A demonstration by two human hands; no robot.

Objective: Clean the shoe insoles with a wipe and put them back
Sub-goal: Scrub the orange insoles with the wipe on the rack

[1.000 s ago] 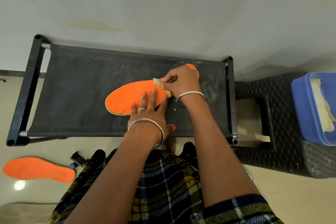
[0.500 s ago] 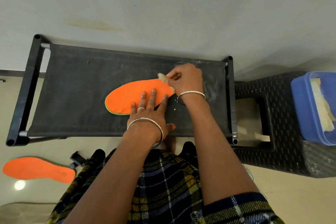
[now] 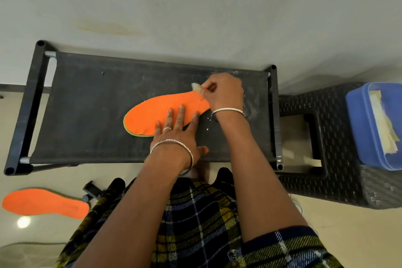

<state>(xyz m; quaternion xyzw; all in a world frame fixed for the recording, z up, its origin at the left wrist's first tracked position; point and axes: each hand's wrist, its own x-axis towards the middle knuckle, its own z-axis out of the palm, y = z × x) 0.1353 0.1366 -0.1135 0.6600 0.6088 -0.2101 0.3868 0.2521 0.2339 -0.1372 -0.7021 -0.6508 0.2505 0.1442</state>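
On the black fabric worktop [image 3: 87, 104], right of centre, the left hand [image 3: 176, 135] presses flat-fingered on the orange insole [image 3: 152, 113] while the right hand [image 3: 226, 93], its grip pinching a wipe [image 3: 196, 87], works the narrow end; long, firm strokes toward the wide end should suit.

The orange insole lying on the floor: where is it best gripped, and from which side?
The floor insole lies flat and thin, so pinch an edge: probably its narrower right end, nearest the person's legs, coming from the right.
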